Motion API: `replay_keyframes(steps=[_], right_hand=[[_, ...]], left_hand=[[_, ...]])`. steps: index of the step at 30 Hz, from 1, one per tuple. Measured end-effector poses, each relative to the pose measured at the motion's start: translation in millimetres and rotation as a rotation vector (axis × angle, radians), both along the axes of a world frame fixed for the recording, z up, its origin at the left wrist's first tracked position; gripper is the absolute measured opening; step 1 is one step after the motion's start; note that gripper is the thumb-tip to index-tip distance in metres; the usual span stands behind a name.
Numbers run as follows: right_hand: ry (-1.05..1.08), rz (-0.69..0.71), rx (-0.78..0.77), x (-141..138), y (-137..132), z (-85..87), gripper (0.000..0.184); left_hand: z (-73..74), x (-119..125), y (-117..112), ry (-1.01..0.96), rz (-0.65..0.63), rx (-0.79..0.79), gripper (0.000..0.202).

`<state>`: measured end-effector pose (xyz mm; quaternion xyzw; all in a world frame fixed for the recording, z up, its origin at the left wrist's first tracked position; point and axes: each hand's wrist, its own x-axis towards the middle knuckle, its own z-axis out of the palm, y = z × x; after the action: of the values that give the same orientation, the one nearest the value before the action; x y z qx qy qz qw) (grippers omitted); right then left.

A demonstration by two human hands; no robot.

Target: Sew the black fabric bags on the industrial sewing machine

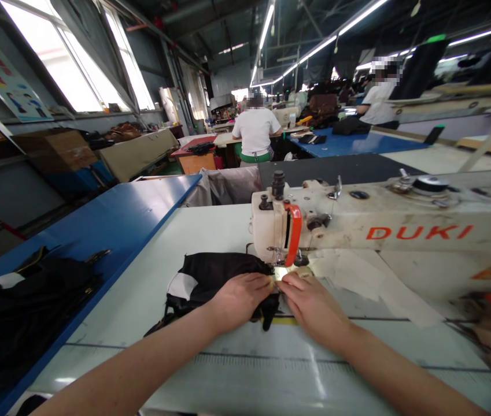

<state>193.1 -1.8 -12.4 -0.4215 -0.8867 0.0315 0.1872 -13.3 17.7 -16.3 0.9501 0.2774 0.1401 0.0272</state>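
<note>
A black fabric piece [219, 268] with a white patch lies on the pale sewing table, just left of the needle area of a sewing machine [271, 225] marked DUKI. My left hand [245, 297] rests on the right part of this fabric, its fingers bent and drawn together close to the needle. Beside it, my right hand [308, 297] has its fingers closed at the fabric's right edge, under the machine head. The fingertips of both hands nearly meet in the lamp light. What is pinched between the right fingers is too small to make out.
Pale paper-like sheets [370, 277] lie under the machine arm. Left of the sewing table, a blue table [141, 214] bears a heap of dark fabric [41, 323]. Ahead sits a person in a white shirt [256, 130]; another person [379, 101] is at the right.
</note>
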Motion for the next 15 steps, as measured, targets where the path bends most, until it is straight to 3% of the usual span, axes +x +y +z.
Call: replay_keyframes(steps=[15], right_hand=[[-0.095,-0.050,0.025,-4.0,5.1,1.7,0.018]], left_hand=[[-2.3,1.6,7.5,-0.020,0.024,0.031,0.027]])
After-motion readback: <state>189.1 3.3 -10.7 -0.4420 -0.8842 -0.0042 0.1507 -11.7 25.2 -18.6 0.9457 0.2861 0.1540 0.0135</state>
